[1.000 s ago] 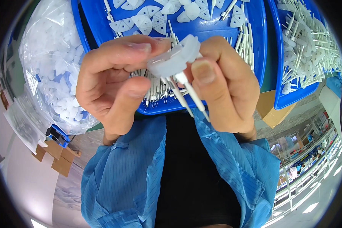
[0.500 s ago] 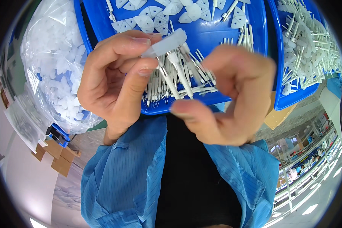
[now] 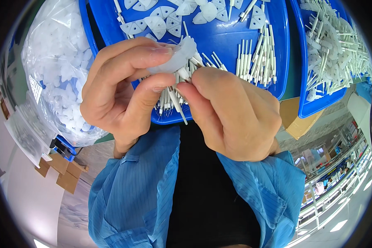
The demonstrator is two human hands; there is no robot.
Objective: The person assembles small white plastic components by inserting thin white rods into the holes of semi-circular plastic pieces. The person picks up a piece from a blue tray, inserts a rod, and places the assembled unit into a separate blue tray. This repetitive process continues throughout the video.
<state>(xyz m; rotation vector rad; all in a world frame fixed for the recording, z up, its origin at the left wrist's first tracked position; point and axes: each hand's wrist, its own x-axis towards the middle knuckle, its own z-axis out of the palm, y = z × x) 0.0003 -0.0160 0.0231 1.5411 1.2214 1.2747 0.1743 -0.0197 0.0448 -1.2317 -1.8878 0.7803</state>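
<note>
head view, from my remote seat: my left hand [image 3: 107,91] has its thumb and fingers pinched on a translucent white piece [image 3: 178,58], held up over the near part of a blue tray [image 3: 223,39]. one slim white rod [image 3: 177,103] slants down below the piece. my right hand [image 3: 239,111] is closed at the underside, thumb and forefinger clamped on a second rod [image 3: 182,74]; i see only its upper end, since the fingers cover the rest.

both hands block much of my look into the tray. behind and beneath them i make out a crowd of loose rods [image 3: 164,101], partly hidden. flat triangular pieces [image 3: 157,27] lie spread across the far side, and a bundle of rods [image 3: 265,62] lines the right side, just past my right knuckles.

left of the tray, a clear bag [image 3: 58,74] bulges with white pieces. on the right, a second tray [image 3: 314,108] carries a tangled heap [image 3: 339,49] of rods and pieces. a strip of green counter [image 3: 292,74] shows between the trays, with a cardboard box [image 3: 295,120] lower down, near the second tray.
</note>
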